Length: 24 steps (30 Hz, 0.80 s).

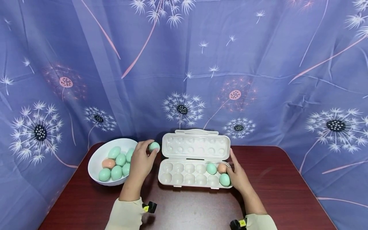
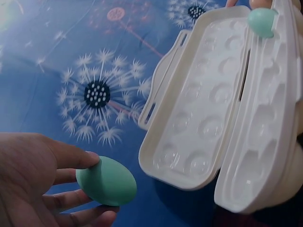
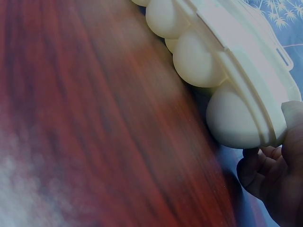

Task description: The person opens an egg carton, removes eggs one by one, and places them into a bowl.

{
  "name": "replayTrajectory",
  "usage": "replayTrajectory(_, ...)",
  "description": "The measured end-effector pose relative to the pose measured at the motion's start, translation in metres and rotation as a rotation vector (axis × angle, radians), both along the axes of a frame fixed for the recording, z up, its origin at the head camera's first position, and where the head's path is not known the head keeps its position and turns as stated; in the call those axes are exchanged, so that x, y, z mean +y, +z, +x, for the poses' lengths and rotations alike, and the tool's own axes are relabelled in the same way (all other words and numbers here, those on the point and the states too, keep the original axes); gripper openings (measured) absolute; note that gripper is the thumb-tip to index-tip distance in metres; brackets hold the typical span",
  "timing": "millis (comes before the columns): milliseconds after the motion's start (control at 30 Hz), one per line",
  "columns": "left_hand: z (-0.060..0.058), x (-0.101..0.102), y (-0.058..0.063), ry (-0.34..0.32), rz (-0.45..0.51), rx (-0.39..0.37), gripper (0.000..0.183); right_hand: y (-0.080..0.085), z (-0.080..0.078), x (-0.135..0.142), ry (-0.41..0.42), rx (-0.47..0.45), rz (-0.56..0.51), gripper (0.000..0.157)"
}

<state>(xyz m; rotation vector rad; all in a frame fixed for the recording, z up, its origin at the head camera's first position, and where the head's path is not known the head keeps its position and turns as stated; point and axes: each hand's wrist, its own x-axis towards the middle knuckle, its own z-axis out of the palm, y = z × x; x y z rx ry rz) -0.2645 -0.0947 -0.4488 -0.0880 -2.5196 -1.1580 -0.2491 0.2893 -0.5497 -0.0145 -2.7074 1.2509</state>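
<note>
In the head view my left hand (image 1: 142, 161) pinches a pale green egg (image 1: 154, 147) between thumb and fingers, in the space between the bowl and the egg box. The left wrist view shows this egg (image 2: 108, 181) lying sideways at the fingertips. A white plastic egg box (image 1: 184, 184) sits with its lid (image 1: 198, 153) raised at the back. At its right end are a green egg (image 1: 211, 168), a brown egg (image 1: 222, 168) and another green egg (image 1: 225, 180). My right hand (image 1: 238, 174) grips that end, thumb over the rim and fingers curled below it.
A white bowl (image 1: 92, 167) at the left holds several green eggs (image 1: 116, 172) and a brownish-orange egg (image 1: 108, 163); my left hand partly covers its right side. Underneath is a dark red wooden table (image 1: 276, 182). A blue dandelion-print curtain (image 1: 258, 95) hangs behind the table.
</note>
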Motion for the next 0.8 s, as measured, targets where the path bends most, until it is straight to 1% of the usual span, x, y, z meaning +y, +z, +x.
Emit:
replayTrajectory(233, -0.004, -0.015, -0.002, 0.027, 0.008, -0.044, 0.043, -0.001, 0.0, 0.001, 0.005, 0.012, 0.006, 0.078)
replayTrajectory(500, -0.005, -0.028, 0.0, 0.048, 0.033, -0.084, 0.044, -0.001, -0.001, 0.0, 0.004, 0.009, 0.005, 0.079)
replayTrajectory(800, -0.007, -0.041, -0.001, 0.083, 0.037, -0.105, 0.044, -0.001, 0.0, 0.0, 0.007, 0.009, 0.008, 0.08)
